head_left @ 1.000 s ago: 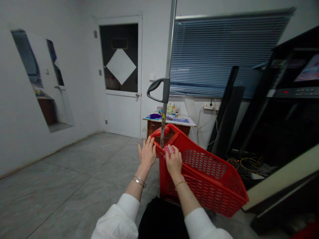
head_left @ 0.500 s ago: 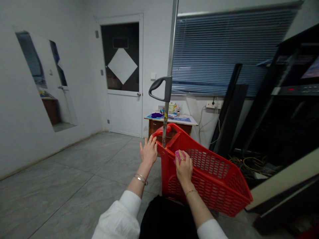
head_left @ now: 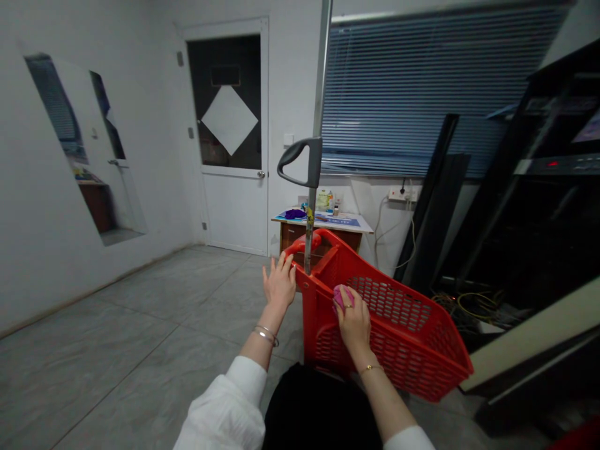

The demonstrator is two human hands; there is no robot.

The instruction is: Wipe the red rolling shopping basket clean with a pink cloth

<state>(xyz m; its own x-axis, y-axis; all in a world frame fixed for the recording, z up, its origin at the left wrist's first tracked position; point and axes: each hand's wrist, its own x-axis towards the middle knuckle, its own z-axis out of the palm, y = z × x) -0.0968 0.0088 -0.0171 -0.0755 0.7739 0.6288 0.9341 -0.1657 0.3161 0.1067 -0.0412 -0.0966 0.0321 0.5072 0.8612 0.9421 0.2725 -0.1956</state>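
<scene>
A red plastic shopping basket [head_left: 403, 337] stands tilted on the grey tiled floor in front of me, with a metal pull rod rising to a dark grey handle [head_left: 300, 164]. My left hand [head_left: 279, 285] rests flat against the basket's near left corner, fingers stretched out. My right hand [head_left: 354, 319] presses a small pink cloth [head_left: 341, 295] against the basket's near rim, fingers closed round it. Both wrists carry thin bracelets, and white sleeves cover my forearms.
A small wooden table [head_left: 323, 229] with bottles and papers stands behind the basket by a white door [head_left: 230, 144]. Window blinds [head_left: 422, 94] hang behind. Dark panels and a black machine [head_left: 539, 206] crowd the right side, with cables [head_left: 469, 306] on the floor. Bare tiles lie at left.
My right hand with the pink cloth has slid rightward and down along the basket's rim, away from the pull rod. My left hand has stayed at the corner.
</scene>
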